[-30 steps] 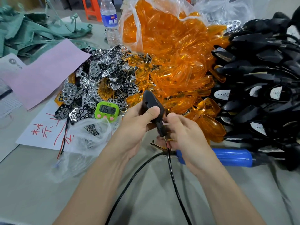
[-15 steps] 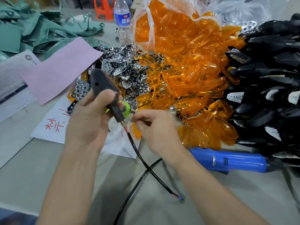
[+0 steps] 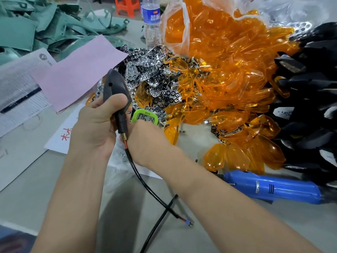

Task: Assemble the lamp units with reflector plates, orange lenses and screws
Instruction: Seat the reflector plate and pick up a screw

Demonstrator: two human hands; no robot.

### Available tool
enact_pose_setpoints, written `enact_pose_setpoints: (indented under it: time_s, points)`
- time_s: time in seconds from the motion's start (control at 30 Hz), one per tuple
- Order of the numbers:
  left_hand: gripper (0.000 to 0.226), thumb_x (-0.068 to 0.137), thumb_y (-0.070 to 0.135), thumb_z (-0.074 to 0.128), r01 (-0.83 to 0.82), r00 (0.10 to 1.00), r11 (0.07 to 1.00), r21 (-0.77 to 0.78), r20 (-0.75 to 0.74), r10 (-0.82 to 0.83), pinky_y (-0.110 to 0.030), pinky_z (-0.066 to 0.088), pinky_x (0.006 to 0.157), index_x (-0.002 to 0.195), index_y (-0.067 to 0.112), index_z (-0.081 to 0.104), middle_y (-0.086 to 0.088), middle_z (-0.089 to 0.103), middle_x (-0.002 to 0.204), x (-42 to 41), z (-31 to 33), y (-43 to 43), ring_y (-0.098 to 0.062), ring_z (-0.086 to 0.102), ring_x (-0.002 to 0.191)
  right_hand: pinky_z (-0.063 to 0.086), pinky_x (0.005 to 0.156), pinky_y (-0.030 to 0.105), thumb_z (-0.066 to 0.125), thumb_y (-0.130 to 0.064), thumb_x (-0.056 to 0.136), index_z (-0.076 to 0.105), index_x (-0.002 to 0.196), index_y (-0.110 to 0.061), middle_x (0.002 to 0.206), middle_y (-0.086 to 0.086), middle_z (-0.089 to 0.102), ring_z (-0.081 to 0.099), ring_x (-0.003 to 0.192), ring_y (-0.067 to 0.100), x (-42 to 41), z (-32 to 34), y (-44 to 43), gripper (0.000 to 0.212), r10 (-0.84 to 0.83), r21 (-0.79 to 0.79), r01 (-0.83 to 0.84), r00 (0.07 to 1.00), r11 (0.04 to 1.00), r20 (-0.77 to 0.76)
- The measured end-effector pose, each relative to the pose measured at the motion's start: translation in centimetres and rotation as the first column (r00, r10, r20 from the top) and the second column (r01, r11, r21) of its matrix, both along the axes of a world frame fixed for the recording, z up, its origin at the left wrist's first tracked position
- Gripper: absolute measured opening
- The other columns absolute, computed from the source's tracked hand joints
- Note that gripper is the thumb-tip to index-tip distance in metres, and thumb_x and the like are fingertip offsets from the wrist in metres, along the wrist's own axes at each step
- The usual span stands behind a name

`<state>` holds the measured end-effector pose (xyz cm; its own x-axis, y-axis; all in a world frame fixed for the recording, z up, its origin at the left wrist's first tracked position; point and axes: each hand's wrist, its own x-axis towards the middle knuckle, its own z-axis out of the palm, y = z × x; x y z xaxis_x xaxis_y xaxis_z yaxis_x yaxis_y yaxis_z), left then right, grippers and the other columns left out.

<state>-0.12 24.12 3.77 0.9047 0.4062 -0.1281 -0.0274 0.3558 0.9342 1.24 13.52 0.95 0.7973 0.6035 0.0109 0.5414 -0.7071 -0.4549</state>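
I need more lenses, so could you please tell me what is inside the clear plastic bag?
Orange lenses fill the bag and spill out of it onto the table; anything deeper inside is covered by them.

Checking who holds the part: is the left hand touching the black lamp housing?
Touching. The head view shows the left hand curled round the black lamp housing, with the thumb lying across its lower body.

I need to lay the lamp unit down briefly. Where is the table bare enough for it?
Bare table lies at lower left, below the red-lettered sheet, and at lower right, below the blue screwdriver. The middle and right are crowded with reflector plates, orange lenses and black housings.
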Motion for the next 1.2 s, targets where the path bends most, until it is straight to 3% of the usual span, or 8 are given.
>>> enact_pose_setpoints:
  time_s: [0.2,0.3,0.43,0.5,0.57,0.67,0.8,1.2]
  points:
    - [0.014,0.070,0.014,0.075,0.060,0.998,0.994,0.091,0.028,-0.062,-0.022,0.050,0.053,0.071,0.025,0.083,-0.001,0.068,0.065,0.0,0.0,-0.5,-0.016,0.061,0.060,0.042,0.056,0.032,0.067,-0.014,0.089,0.052,0.072,-0.023,0.061,0.003,0.050,0.059,0.067,0.035,0.0,-0.9,-1.2,0.024,-0.113,0.068,0.113,0.994,0.991,0.004]
    - [0.011,0.069,0.015,0.075,0.073,0.997,0.994,0.086,0.021,-0.075,-0.021,0.050,0.052,0.067,0.022,0.082,-0.002,0.068,0.063,0.1,-0.1,-1.4,-0.015,0.063,0.057,0.046,0.060,0.030,0.069,-0.023,0.089,0.074,0.083,-0.026,0.069,-0.003,0.066,0.061,0.070,0.024,-0.3,-1.7,-2.4,0.008,-0.248,0.273,0.274,0.961,0.922,-0.126]
    - [0.009,0.064,0.012,0.078,0.059,0.998,0.992,0.111,0.014,-0.061,-0.021,0.049,0.047,0.066,0.019,0.081,-0.002,0.068,0.062,0.0,-0.6,-3.9,-0.014,0.063,0.052,0.048,0.059,0.013,0.078,-0.026,0.087,0.077,0.077,-0.032,0.067,-0.019,0.070,0.063,0.063,-0.001,0.2,-0.9,-6.8,0.012,-0.506,0.572,0.628,0.773,0.527,-0.382]
    - [0.014,0.062,0.011,0.081,0.086,0.996,0.982,0.168,0.016,-0.090,-0.022,0.049,0.047,0.071,0.021,0.082,0.001,0.068,0.062,-0.3,-1.1,-5.8,-0.012,0.060,0.051,0.054,0.058,0.024,0.077,-0.014,0.086,0.079,0.077,-0.028,0.069,-0.005,0.075,0.066,0.060,0.007,-0.1,0.6,-9.7,0.017,-0.407,0.685,0.641,0.761,0.348,-0.505]
    - [0.017,0.062,0.011,0.081,0.141,0.988,0.959,0.245,0.034,-0.154,-0.022,0.046,0.047,0.074,0.023,0.082,0.006,0.064,0.060,-0.6,-1.6,-7.9,-0.009,0.054,0.049,0.054,0.055,0.024,0.076,0.000,0.085,0.082,0.078,-0.022,0.068,0.008,0.075,0.068,0.058,0.017,-1.0,2.2,-12.2,0.024,-0.255,0.765,0.591,0.805,0.257,-0.536]
    - [0.019,0.059,0.020,0.082,0.197,0.970,0.917,0.346,0.065,-0.233,-0.022,0.038,0.048,0.078,0.020,0.079,0.010,0.057,0.059,-0.8,-2.0,-10.6,-0.009,0.047,0.053,0.057,0.058,0.022,0.074,0.007,0.084,0.082,0.080,-0.015,0.070,0.011,0.076,0.071,0.059,0.018,-2.3,3.7,-15.0,0.024,-0.193,0.798,0.533,0.846,0.283,-0.497]
    - [0.022,0.063,0.029,0.085,0.229,0.951,0.869,0.439,0.091,-0.296,-0.031,0.038,0.052,0.083,0.024,0.079,0.013,0.056,0.061,-0.9,-2.2,-12.1,-0.010,0.047,0.057,0.058,0.059,0.023,0.076,0.006,0.085,0.081,0.082,-0.017,0.070,0.009,0.077,0.074,0.061,0.020,-3.1,4.4,-17.4,0.023,-0.271,0.791,0.515,0.854,0.330,-0.443]
    - [0.029,0.064,0.027,0.088,0.280,0.933,0.846,0.454,0.078,-0.351,-0.031,0.041,0.057,0.091,0.027,0.082,0.002,0.063,0.067,-1.2,-1.7,-13.2,-0.010,0.050,0.062,0.056,0.059,0.019,0.083,-0.014,0.083,0.082,0.083,-0.026,0.071,-0.011,0.075,0.073,0.067,0.010,-2.9,5.0,-18.6,0.011,-0.430,0.659,0.471,0.871,0.587,-0.239]
